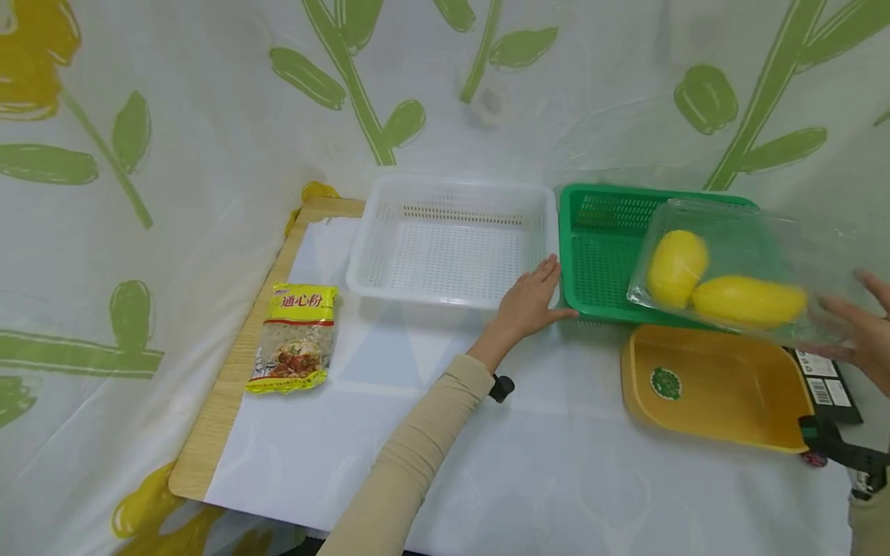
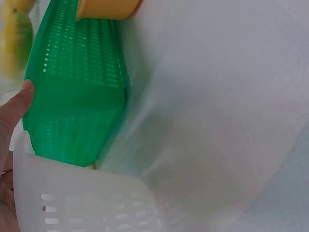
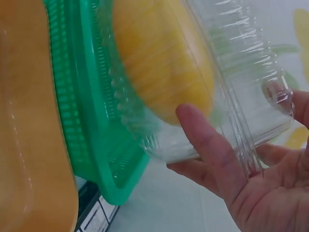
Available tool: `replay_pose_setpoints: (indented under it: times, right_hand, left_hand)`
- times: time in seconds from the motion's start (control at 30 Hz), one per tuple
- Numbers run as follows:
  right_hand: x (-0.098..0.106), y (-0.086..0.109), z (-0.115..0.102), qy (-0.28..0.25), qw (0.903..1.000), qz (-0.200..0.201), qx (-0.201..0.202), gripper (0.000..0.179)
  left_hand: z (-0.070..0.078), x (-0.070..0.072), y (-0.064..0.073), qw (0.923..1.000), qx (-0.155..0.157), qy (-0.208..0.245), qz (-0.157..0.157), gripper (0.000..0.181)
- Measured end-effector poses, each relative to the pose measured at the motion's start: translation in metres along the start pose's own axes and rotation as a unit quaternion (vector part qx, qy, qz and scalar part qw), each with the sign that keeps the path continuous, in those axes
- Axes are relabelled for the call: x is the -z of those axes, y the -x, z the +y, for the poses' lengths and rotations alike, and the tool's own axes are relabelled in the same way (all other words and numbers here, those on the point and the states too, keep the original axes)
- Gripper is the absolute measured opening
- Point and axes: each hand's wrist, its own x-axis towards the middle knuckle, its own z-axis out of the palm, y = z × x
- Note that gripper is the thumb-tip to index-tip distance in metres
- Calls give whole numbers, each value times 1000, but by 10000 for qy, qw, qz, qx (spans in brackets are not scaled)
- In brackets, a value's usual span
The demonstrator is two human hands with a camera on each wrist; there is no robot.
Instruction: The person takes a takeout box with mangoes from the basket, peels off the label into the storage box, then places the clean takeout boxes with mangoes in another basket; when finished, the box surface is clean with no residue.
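My right hand (image 1: 869,332) grips a clear plastic clamshell box (image 3: 246,82) by its end, thumb on one face and fingers on the other. Two yellow mangoes (image 1: 751,300) lie inside it. The box is over the right part of a green basket (image 1: 601,286). My left hand (image 1: 524,305) rests on the right rim of a white basket (image 1: 445,296), its fingers fairly straight. In the left wrist view, the thumb (image 2: 21,101) touches the green basket's edge; the other fingers are partly hidden behind the white rim.
An orange-yellow bin (image 1: 716,425) with a round green sticker stands in front of the green basket. A dark labelled box (image 1: 830,386) lies partly behind it. At the left lies a bag of macaroni (image 1: 293,338) on the wooden table (image 1: 198,455). Floral cloth hangs behind.
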Motion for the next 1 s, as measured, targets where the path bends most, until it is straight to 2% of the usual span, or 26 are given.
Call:
replay_pose_setpoints:
  times: [0.03, 0.1, 0.13, 0.2, 0.47, 0.53, 0.6, 0.73, 0.77, 0.93, 1.0]
  right_hand:
    - [-5, -9, -4, 288, 9981, 268, -469, 74]
    - [-16, -26, -12, 950, 9855, 584, -1281, 78]
    - [-19, -33, -14, 1223, 9805, 563, -1430, 78]
    - [-28, -44, -20, 1381, 9776, 329, -1555, 78]
    - [-55, -67, -21, 1202, 9742, -297, -1885, 86]
    - [-61, -70, -18, 1107, 9737, -236, -1976, 84]
    - [-66, -72, -16, 1109, 9739, -353, -1948, 84]
    - [-74, -75, -9, 950, 9751, -59, -2005, 87]
    - [-76, -75, -9, 1035, 9752, -101, -1956, 89]
    - [-87, -73, -10, 942, 9723, 439, -2095, 87]
    - [-86, -76, -2, 935, 9720, 627, -2063, 84]
  left_hand:
    - [-1, 0, 0, 10000, -8, -19, 17, 92]
    - [-2, 0, -1, 10000, -4, -30, 50, 92]
    - [-2, 0, -1, 10000, 13, -36, 50, 92]
    - [-4, -1, -2, 10000, 27, -48, 63, 92]
    - [-4, -3, -3, 10000, -40, 10, 75, 92]
    - [-4, -2, -3, 9999, -52, 67, 76, 92]
    - [-4, -2, -2, 9998, -60, 141, 81, 92]
    - [-3, 0, -1, 9997, -76, 232, 86, 91]
    - [-3, 0, -1, 9997, -73, 228, 92, 91]
    - [-3, -1, 0, 9997, -106, 201, 120, 91]
    - [-3, -2, 0, 9996, -133, 208, 143, 90]
